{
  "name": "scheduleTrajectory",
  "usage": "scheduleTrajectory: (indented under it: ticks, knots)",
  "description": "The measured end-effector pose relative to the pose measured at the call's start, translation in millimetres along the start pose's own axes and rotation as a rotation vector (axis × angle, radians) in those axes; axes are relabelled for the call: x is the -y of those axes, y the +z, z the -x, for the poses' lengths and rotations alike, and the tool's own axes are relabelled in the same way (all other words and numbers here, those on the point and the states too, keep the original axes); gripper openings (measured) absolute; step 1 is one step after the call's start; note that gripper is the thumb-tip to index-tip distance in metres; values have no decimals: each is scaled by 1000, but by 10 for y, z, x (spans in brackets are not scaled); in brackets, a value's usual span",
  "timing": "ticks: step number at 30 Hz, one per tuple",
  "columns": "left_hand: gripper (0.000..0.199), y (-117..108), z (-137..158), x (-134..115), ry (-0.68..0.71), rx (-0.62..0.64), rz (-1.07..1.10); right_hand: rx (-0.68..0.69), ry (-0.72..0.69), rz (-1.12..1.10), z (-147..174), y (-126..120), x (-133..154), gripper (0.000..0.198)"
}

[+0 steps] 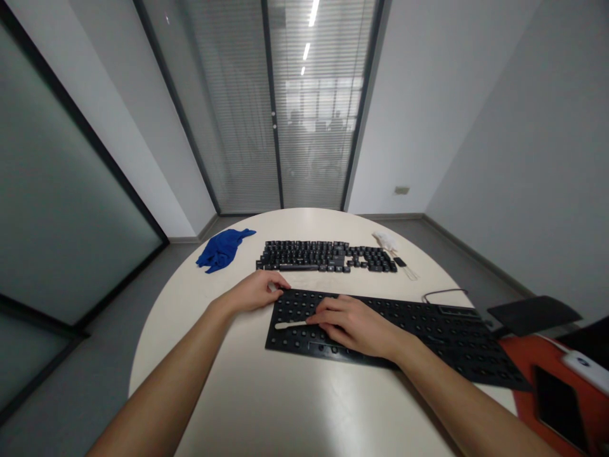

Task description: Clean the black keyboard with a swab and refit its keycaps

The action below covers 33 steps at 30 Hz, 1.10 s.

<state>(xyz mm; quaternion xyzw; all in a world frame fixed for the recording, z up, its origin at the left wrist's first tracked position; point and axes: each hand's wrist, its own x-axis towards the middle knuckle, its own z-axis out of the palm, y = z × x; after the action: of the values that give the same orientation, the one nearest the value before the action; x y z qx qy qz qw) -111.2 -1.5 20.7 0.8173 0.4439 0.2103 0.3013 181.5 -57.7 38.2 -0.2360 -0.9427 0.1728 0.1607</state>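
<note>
A black keyboard base [409,317], with its keycaps off and rows of round key posts bare, lies slightly slanted across the table. My left hand [254,292] is at its far left corner, thumb and forefinger curled together on the edge. Over the left part of the base, my right hand [354,324] grips a white cotton swab [289,324]. The swab points left, its thick tip close above the key posts; whether it touches them I cannot tell. Beyond the base, loose black keycaps [304,255] are laid out in keyboard order.
A blue cloth [223,249] lies crumpled at the far left of the round table [238,406]. At the far right are a white bundle [386,240] and a small wire-looped tool [405,266]. A cable [445,292] trails behind the base. A phone [559,406] rests on an orange surface.
</note>
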Motion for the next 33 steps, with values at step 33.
scheduleTrajectory:
  ticks: [33]
  knots:
    - [27, 0, -9, -13, -2, 13, -7, -2, -5, 61, 17, 0, -26, 37]
